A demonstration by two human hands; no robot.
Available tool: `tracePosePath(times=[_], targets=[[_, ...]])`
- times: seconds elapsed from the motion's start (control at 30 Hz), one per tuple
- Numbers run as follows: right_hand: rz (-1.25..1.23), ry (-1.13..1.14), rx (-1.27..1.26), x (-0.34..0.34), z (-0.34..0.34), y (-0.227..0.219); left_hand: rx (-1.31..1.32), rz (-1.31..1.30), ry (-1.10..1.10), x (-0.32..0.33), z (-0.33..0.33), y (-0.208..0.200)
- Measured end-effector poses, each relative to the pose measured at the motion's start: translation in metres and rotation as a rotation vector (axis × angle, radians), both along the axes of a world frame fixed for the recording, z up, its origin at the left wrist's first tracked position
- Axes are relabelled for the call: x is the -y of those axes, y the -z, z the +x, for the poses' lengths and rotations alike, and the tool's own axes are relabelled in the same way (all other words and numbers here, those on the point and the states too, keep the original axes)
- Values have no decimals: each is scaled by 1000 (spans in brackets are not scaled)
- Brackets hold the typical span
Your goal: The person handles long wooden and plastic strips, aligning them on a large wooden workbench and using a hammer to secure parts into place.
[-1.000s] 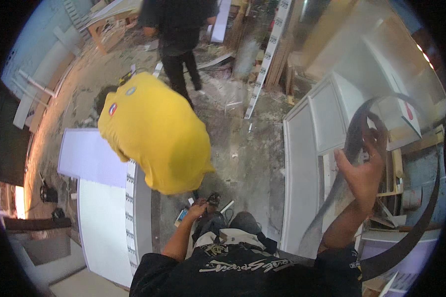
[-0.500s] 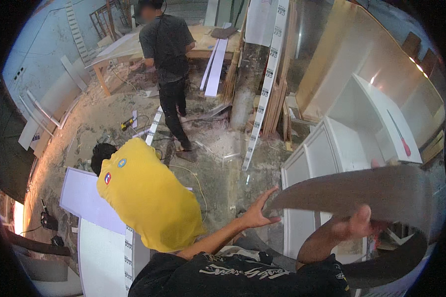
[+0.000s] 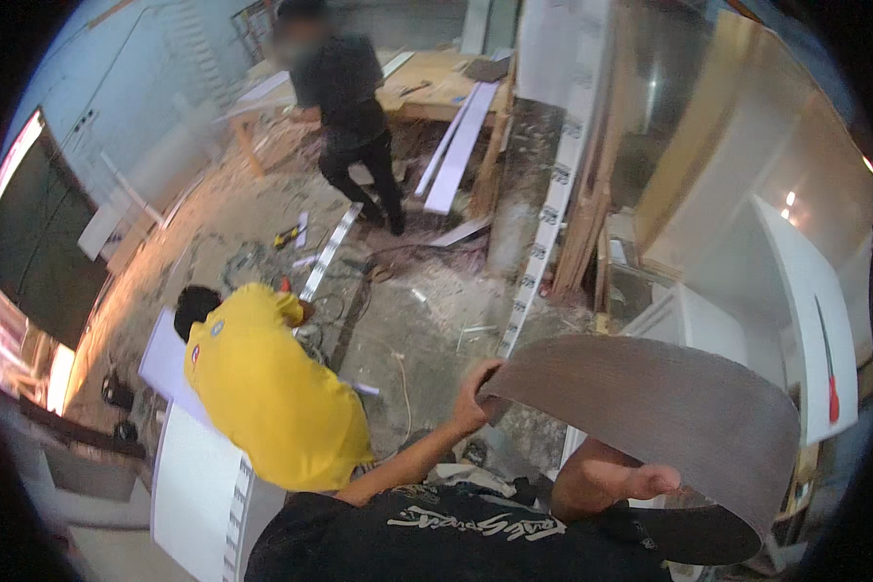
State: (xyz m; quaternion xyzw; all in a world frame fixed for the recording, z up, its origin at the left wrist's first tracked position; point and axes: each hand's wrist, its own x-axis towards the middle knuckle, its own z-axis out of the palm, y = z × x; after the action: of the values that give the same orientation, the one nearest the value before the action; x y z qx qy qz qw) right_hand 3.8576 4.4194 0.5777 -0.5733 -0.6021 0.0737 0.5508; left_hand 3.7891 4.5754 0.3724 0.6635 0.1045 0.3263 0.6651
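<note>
Got two wearer's hands (image 3: 473, 399), one brown strip (image 3: 640, 393), two co-workers (image 3: 276, 388), one wooden table (image 3: 436, 76), one red-handled screwdriver (image 3: 833, 396), one yellow tool (image 3: 287, 236).

Head view: wide fisheye, left of worn pair, upright, facing down and forward above black T-shirt with white lettering (image 3: 436, 545); bare left hand (image 3: 474, 398) and bare right hand (image 3: 608, 478) close; pale-blue painted wall (image 3: 116, 82) far, seemingly blurred.

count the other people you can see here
2. A person in a yellow shirt bends over at left, beside a white panel; a person in dark clothes stands farther off, near the wooden table. Anyone behind the curved brown strip would be hidden.
</note>
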Motion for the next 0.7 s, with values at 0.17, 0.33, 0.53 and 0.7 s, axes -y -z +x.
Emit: tracePosePath(times=[0.17,0.33,0.53,0.7], targets=[[9,-223,102,-35,36,-7,-37,-67,-339,-56,-26,7],[91,-418,156,-112,48,-7,-302,300,-718,-132,-65,13],[222,-518,216,-228,43,-14,101,172,-1164,-208,-48,-31],[315,-551,263,-312,22,-25,741,-203,-1378,-238,-19,-120]])
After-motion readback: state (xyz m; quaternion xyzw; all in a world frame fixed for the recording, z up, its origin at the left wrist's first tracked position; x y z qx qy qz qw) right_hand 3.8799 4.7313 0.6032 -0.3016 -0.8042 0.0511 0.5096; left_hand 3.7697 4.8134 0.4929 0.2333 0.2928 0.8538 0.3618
